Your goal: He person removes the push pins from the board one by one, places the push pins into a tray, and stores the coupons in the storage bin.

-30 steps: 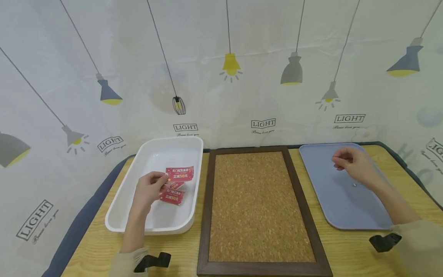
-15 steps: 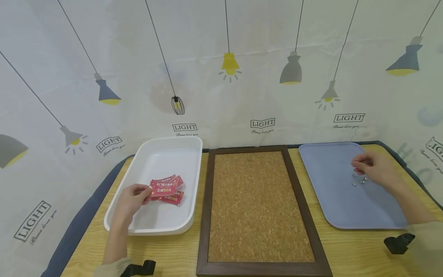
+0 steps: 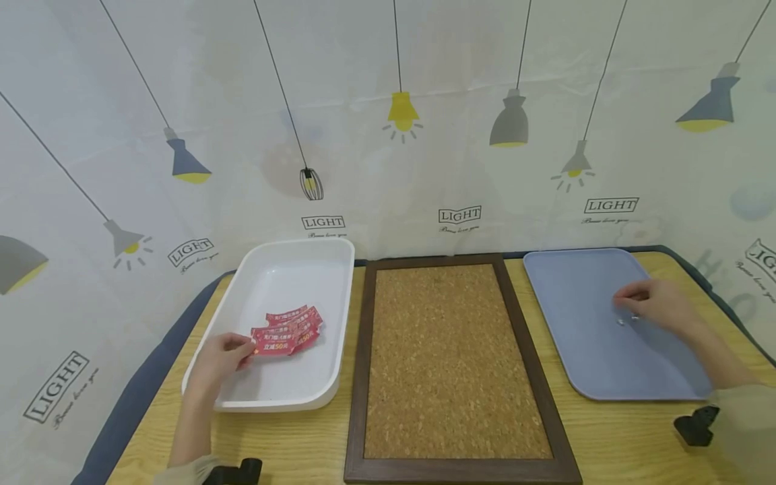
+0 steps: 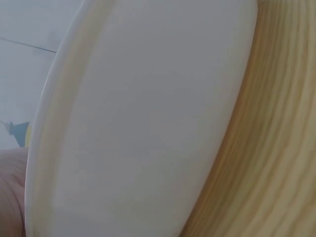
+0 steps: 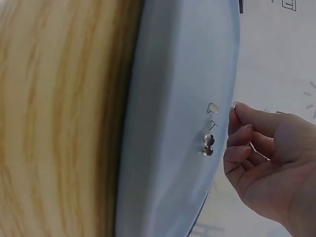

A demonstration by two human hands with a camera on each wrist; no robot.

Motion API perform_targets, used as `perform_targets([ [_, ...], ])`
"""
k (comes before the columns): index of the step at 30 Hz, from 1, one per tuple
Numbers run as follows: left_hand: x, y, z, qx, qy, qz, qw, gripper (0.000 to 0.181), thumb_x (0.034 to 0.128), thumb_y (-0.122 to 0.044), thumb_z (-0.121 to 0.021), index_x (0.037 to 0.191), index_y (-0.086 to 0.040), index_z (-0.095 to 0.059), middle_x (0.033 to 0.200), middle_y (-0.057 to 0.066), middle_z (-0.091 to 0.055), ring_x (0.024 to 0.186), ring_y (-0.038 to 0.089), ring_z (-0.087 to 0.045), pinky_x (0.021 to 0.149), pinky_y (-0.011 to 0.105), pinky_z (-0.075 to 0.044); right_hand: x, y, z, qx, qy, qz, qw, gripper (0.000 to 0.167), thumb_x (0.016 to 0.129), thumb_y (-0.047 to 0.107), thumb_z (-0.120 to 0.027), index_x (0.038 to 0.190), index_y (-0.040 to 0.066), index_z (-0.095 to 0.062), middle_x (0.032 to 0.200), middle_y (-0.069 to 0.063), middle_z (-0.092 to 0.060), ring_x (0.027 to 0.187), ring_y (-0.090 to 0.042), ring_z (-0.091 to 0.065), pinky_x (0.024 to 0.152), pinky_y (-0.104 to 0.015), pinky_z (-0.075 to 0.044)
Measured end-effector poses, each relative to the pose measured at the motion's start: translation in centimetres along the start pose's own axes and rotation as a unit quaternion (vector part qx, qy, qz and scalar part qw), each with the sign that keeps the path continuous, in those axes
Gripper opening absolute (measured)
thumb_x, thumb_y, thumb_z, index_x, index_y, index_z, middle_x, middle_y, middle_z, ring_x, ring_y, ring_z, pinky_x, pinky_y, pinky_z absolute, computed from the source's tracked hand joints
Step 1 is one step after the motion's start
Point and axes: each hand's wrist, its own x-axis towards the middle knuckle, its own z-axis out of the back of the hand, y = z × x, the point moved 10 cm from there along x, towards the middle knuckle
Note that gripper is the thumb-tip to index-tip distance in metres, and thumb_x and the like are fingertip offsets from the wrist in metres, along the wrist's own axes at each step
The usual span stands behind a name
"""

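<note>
My left hand (image 3: pixel 215 360) pinches the left end of a red coupon (image 3: pixel 275 342) with white and yellow print. The coupon is low inside the white tray (image 3: pixel 242 283), overlapping several similar red coupons (image 3: pixel 308 315). Over the blue-grey tray (image 3: pixel 582 289), my right hand (image 3: pixel 657 306) has its thumb and index fingertips together. A tiny bright thing, apparently a thumbtack (image 5: pixel 234 104), shows at those tips in the right wrist view. Several silver thumbtacks (image 5: pixel 209 139) lie on that tray beside the fingers. In the left wrist view the tray wall hides the left fingers and coupons.
Between the trays lies a cork board (image 3: pixel 455 364) in a dark brown frame (image 3: pixel 358 377). Everything stands on a light wooden table (image 3: pixel 303 444). Behind it hangs a pale cloth (image 3: pixel 388 182) printed with lamps.
My left hand has lowered the coupon and moved left and nearer, down onto the other coupons. My right hand has shifted right and slightly nearer, and more of the thumbtacks show.
</note>
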Motion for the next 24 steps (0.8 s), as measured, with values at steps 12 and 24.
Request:
perform_targets([
  [12, 0.3, 0.8, 0.3, 0.024, -0.003, 0.011, 0.9997, 0.031, 0.0986, -0.013, -0.063, 0.117, 0.011, -0.059, 0.098, 0.018, -0.063, 0.079, 0.02, -0.059, 0.067, 0.028, -0.05, 0.3, -0.2, -1.0, -0.048, 0.027, -0.006, 0.9985, 0.019, 0.09, 0.016, -0.074, 0.09, -0.003, -0.074, 0.082, -0.008, -0.07, 0.075, -0.017, -0.058, 0.065, -0.035, -0.046],
  [24, -0.1, 0.4, 0.5, 0.026, -0.017, 0.007, 0.9995, 0.031, 0.0996, -0.015, -0.061, 0.117, 0.01, -0.059, 0.1, 0.018, -0.062, 0.081, 0.022, -0.06, 0.068, 0.028, -0.051, -0.1, -0.5, -0.4, -0.034, 0.01, -0.014, 0.9993, 0.024, 0.093, 0.015, -0.071, 0.098, -0.009, -0.07, 0.088, -0.016, -0.07, 0.078, -0.022, -0.061, 0.065, -0.035, -0.047],
])
